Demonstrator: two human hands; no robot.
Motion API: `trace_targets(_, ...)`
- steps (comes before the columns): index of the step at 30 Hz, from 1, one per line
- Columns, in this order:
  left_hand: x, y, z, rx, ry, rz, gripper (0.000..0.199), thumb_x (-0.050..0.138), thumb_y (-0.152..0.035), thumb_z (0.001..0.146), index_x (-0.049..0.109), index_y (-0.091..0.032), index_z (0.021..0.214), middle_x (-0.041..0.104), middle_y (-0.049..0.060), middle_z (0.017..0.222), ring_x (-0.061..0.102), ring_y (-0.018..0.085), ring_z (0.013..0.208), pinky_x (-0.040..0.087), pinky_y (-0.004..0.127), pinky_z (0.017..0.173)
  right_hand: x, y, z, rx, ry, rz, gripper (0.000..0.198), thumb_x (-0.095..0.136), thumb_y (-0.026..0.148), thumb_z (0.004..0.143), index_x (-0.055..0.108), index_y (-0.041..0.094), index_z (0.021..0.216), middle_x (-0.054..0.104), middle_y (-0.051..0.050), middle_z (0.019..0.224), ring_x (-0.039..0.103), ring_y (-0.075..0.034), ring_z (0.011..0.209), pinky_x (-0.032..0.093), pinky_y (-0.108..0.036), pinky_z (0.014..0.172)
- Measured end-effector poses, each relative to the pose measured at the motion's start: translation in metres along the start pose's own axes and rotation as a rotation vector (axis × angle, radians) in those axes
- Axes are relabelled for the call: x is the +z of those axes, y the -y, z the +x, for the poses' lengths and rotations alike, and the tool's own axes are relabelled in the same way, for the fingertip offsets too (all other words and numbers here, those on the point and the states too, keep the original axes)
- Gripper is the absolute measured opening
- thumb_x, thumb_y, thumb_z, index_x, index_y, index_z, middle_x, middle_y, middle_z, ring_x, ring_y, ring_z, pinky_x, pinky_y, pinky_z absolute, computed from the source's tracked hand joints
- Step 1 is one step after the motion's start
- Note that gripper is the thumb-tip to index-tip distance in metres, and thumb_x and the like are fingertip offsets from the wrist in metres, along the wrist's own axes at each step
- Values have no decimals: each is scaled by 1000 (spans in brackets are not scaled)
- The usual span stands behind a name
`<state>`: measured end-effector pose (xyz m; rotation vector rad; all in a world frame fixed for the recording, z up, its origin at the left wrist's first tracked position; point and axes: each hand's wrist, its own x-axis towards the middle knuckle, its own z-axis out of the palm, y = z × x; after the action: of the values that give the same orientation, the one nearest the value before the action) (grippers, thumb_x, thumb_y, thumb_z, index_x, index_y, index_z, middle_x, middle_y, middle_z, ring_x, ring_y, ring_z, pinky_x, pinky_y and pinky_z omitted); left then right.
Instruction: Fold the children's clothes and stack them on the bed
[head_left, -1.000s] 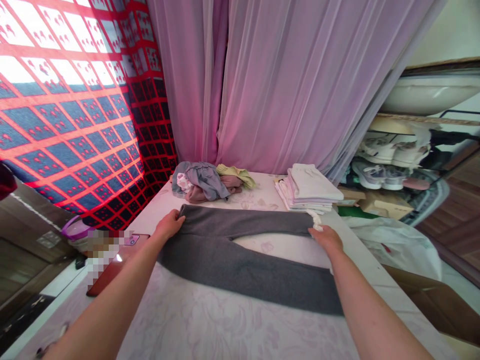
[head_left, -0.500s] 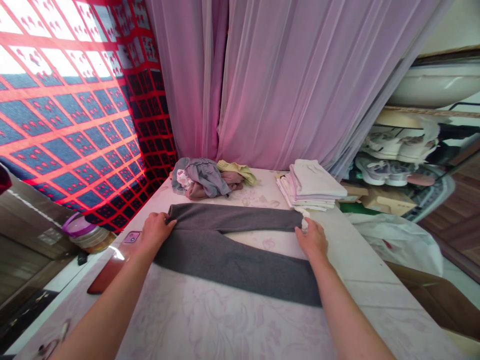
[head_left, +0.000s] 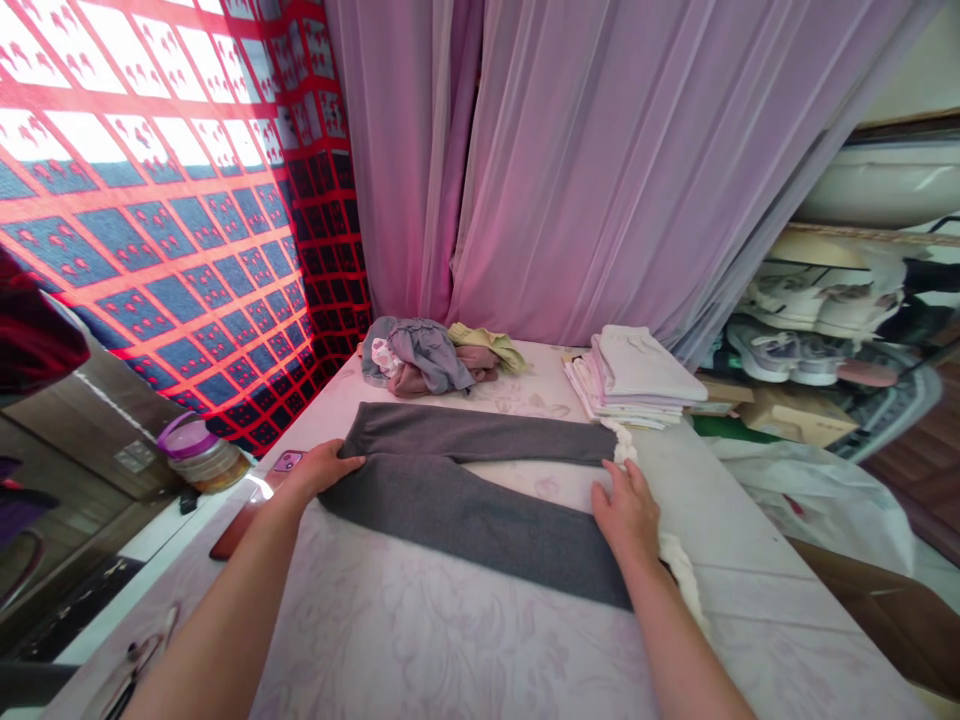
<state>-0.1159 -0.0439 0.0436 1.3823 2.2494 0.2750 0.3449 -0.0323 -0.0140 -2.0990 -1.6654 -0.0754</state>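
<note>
While both bare grips rest at opposite ends of the dark grey fabric trousers with white ruffled hems [head_left: 450,500], the garment lies flat between them on the pale bench with a pink floral cover [head_left: 420,630], its legs pointing rightward. The left grip [head_left: 324,470] is at the waist edge, its thumb laid over the cloth; whether its fingers pinch any fabric, I cannot tell. The right grip [head_left: 628,508] is partly open, thumb spread from the fingers, fingertips at the ruffle of the farther leg, with the forearm covering part of the nearer hem. Just beyond the right grip stands a neat stack of folded white clothes [head_left: 637,370]; beyond the left grip sits a crumpled heap of blue-grey, mauve and yellow-green clothing [head_left: 431,360]. Beside the left grip, a shiny reddish phone [head_left: 244,515] lies partly hidden by the forearm, and farther left stands a clear round jar with a purple lid [head_left: 202,455]. A sheer lilac curtain [head_left: 600,180] closes off the space behind both piles. Well to the right of the right grip are grey-and-white shoes [head_left: 787,350] on a rack, with a crumpled whitish plastic bag [head_left: 817,490] below.
</note>
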Motion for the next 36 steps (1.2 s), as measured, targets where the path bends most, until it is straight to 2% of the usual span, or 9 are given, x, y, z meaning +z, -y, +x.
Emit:
trace_targets(4,7,7,0,59,-30,-82,27,55,-41,81,62,-21,97,73,3,89,69,20,86,51,25,70,0,3,-2,-1,20,-29,46,38,30,87,58,16,126,42,-15,143,43,-27,129,41,-42,98)
trace_targets(7,8,8,0,64,-80,-42,28,51,-42,84,62,-21,98,73,5,93,68,23,90,50,28,73,-1,3,-2,3,15,-44,46,37,30,87,58,18,125,43,-14,142,44,-26,128,41,-42,98)
trace_targets(13,13,5,-2,26,-162,101,42,42,-54,87,62,-20,101,70,14,101,65,34,95,48,39,76,-5,-5,-4,-58,-20,-67,45,39,29,87,58,17,125,45,-14,142,46,-26,126,40,-41,98)
trace_targets(17,14,2,-7,27,-212,144,53,39,-58,87,57,-19,118,70,16,107,65,35,99,49,40,77,-20,-18,-7,-85,61,-147,42,40,30,87,59,20,124,56,-11,132,52,-25,120,41,-41,97)
trace_targets(21,8,5,-12,36,-156,112,58,47,-52,85,49,-19,132,68,13,115,65,30,102,49,34,79,-41,-39,-11,70,241,-186,42,42,40,87,61,23,121,65,-10,121,60,-26,108,46,-39,89)
trace_targets(27,7,19,-7,74,-124,181,51,53,-38,81,53,-19,128,69,11,115,64,28,106,48,33,85,-59,-73,-21,280,456,28,46,53,60,77,66,25,104,73,-5,96,67,-23,87,49,-31,77)
trace_targets(31,14,21,-4,94,-218,229,46,49,-31,84,51,-21,129,68,10,117,63,29,109,47,36,87,-57,-78,-28,279,373,133,30,56,53,72,63,25,79,70,-1,74,65,-21,72,47,-28,64)
trace_targets(34,15,19,-5,97,-246,208,46,47,-32,85,50,-23,130,68,9,118,63,28,108,47,36,86,-53,-81,-29,271,226,266,36,50,57,72,60,24,80,65,0,64,61,-20,63,44,-28,59)
trace_targets(36,14,18,-6,88,-234,205,46,48,-32,85,50,-23,131,69,8,117,63,28,108,47,36,86,-50,-85,-28,299,202,317,43,48,61,72,61,23,86,61,1,59,59,-21,59,44,-29,57)
